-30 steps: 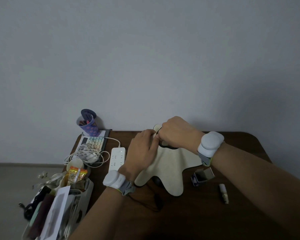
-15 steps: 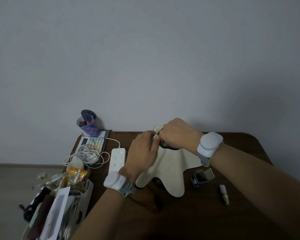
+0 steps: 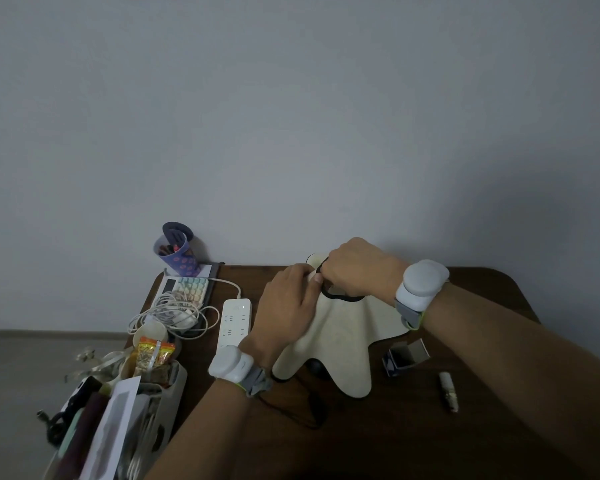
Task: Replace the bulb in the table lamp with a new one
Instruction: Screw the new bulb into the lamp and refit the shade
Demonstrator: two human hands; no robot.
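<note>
The table lamp stands mid-table, its cream wavy shade (image 3: 340, 344) draped downward with a black ring at the top opening. My left hand (image 3: 288, 306) presses against the shade's upper left side, thumb at the ring. My right hand (image 3: 355, 268) is curled over the top opening, fingers closed around something hidden inside; I cannot see the bulb there. A small bulb (image 3: 449, 396) lies on the table at the right, beside an open small box (image 3: 404, 358). The lamp's black cord (image 3: 298, 410) trails toward me.
A white power strip (image 3: 234, 322) lies left of the lamp. Further left sit a keyboard (image 3: 187, 289), coiled white cable (image 3: 170, 313), a purple pen cup (image 3: 177, 254) and a cluttered bin (image 3: 136, 403) with snacks. The wall is just behind the dark wooden table (image 3: 395, 445).
Both hands stay at the lamp's top; the right hand has shifted slightly over the opening. Nothing else has moved.
</note>
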